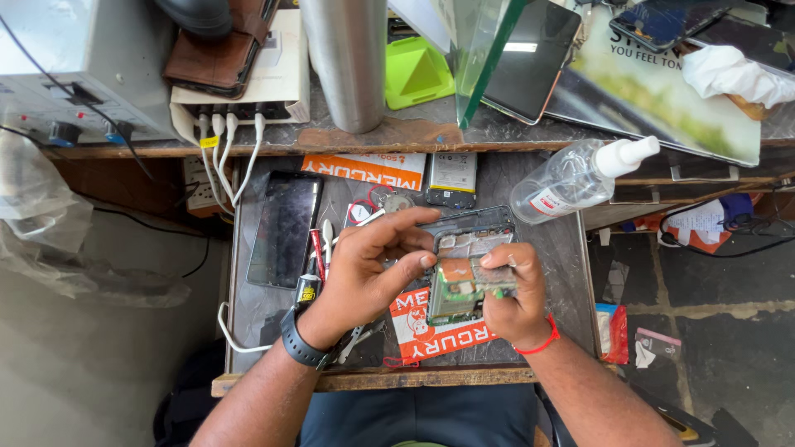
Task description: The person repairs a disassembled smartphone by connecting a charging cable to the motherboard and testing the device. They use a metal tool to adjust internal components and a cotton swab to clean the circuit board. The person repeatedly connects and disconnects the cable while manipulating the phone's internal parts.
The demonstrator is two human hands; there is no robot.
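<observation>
While my right hand (517, 294) clamps the circuit board (464, 285) by its right end, my left hand (373, 269) pinches its left edge. The board's long axis runs left-right above the opened phone (474, 232).

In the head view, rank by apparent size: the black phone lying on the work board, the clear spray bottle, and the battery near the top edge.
1. Black phone
2. Clear spray bottle, somewhat smaller
3. Battery, clearly smallest

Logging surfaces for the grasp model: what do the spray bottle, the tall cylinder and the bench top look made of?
Spray bottle: clear plastic, glossy, with liquid visible through the wall and a white nozzle.
Tall cylinder: probably brushed metal, with a dull grey sheen and soft vertical streaks.
Bench top: dark, scuffed matte sheet, material unclear, with a worn wooden front edge.
</observation>
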